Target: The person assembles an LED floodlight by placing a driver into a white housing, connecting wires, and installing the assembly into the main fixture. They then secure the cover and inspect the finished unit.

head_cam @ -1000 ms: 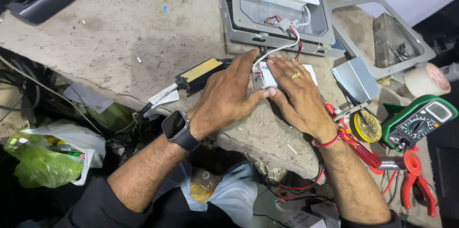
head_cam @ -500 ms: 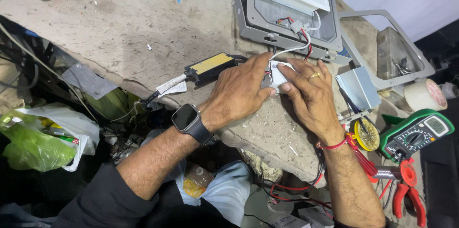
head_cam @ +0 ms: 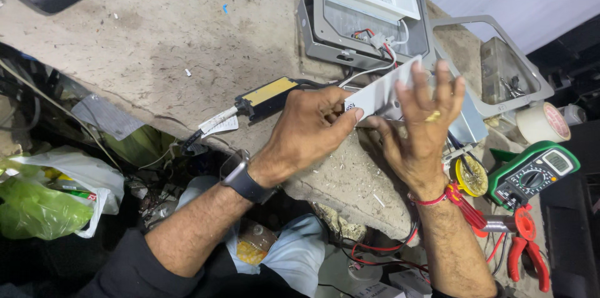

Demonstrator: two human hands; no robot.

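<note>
Both the left hand (head_cam: 312, 129) and the right hand (head_cam: 420, 126) grip a white rectangular driver box (head_cam: 381, 95), tilted above the concrete bench (head_cam: 156, 54), at six o'clock of the open floodlight housing (head_cam: 369, 10).

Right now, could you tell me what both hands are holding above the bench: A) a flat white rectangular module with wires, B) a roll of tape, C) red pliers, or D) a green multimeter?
A: the left hand and right hand grip the white module, its wires running to the floodlight housing; the multimeter lies untouched.
</note>
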